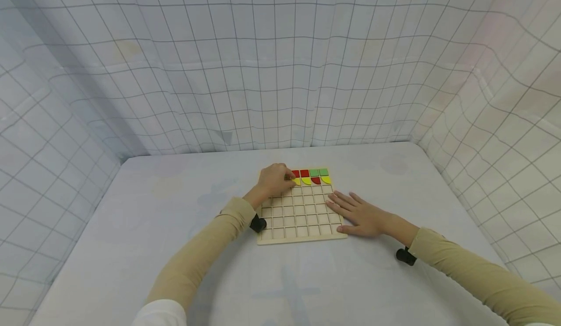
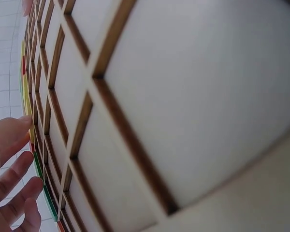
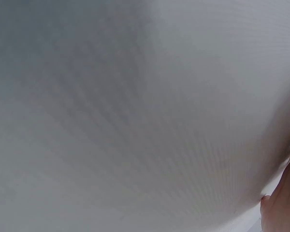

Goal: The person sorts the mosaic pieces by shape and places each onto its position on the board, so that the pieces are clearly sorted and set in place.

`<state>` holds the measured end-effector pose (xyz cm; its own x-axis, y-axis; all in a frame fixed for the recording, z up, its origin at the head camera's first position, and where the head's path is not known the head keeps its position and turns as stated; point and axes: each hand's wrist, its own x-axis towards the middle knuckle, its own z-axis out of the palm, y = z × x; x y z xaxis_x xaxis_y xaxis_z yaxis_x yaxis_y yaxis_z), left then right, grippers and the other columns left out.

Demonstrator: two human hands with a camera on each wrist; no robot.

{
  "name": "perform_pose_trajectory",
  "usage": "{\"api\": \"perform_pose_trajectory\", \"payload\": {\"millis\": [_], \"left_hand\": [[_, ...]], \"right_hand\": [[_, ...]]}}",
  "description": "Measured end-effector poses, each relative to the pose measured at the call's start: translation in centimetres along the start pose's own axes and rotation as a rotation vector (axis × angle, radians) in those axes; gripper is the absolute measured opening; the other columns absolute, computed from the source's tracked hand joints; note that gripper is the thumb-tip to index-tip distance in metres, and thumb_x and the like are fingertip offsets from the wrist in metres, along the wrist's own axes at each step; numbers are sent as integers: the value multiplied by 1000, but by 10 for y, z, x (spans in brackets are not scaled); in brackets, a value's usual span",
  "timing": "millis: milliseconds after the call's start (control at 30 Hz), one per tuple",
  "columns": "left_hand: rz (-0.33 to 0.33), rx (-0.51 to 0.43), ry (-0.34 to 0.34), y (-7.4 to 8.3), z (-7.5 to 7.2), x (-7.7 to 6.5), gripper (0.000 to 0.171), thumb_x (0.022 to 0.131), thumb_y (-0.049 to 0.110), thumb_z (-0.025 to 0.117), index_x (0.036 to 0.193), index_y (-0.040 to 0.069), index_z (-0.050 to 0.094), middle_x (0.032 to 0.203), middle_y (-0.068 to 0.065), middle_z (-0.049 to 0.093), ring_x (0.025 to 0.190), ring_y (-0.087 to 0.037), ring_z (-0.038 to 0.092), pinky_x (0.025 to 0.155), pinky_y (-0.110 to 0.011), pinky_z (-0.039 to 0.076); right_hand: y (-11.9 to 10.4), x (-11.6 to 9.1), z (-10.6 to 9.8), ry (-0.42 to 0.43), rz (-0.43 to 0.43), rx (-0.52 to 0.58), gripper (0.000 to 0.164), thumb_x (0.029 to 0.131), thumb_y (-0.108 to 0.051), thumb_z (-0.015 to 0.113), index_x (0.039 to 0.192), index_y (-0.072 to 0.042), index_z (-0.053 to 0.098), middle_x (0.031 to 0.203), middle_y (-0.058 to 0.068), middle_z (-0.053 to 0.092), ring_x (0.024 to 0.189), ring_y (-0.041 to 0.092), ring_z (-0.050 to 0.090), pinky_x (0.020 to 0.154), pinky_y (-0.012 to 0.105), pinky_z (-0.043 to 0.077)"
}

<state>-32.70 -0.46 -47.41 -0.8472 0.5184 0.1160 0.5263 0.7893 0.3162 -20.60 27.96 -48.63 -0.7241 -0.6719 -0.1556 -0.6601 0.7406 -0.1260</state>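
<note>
A wooden grid board (image 1: 302, 240) lies on the table, with coloured tiles in its far two rows. Over its far left part is my left hand (image 1: 272, 180), thumb and forefinger pinching at a yellow curved-edge tile (image 1: 297, 181) in the second row. In the left wrist view, the fingertips (image 2: 25, 122) meet at the yellow edge, and the other fingers curl loosely beside a green tile (image 2: 46, 186). My right hand (image 1: 361, 216) rests flat with spread fingers over the board's right edge. The left hand hides the tiles at the far left corner.
Red tiles (image 1: 304, 173) and green tiles (image 1: 319, 172) fill part of the far row. A red curved-edge tile (image 1: 316, 181) sits between yellow ones. A pale cloth covers the table (image 1: 175, 209); grid-patterned curtains (image 1: 280, 73) hang behind and at both sides.
</note>
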Motion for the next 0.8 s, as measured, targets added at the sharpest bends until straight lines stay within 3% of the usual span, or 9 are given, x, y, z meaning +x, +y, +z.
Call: {"api": "perform_pose_trajectory", "payload": {"millis": [467, 800], "left_hand": [[-11, -12, -4, 3, -1, -5, 24, 87, 33, 71, 106, 21, 76, 99, -1, 69, 87, -17, 66, 66, -32, 55], [-68, -13, 23, -1, -8, -15, 23, 88, 33, 68, 107, 23, 76, 100, 1, 69, 94, -19, 66, 69, -39, 56]], "right_hand": [[-1, 1, -2, -16, -3, -16, 75, 98, -56, 37, 156, -16, 10, 163, 7, 7, 150, 30, 7, 117, 58, 12], [-2, 0, -3, -5, -11, -13, 75, 98, -54, 40, 156, -13, 12, 163, 8, 9, 150, 31, 8, 116, 59, 13]]}}
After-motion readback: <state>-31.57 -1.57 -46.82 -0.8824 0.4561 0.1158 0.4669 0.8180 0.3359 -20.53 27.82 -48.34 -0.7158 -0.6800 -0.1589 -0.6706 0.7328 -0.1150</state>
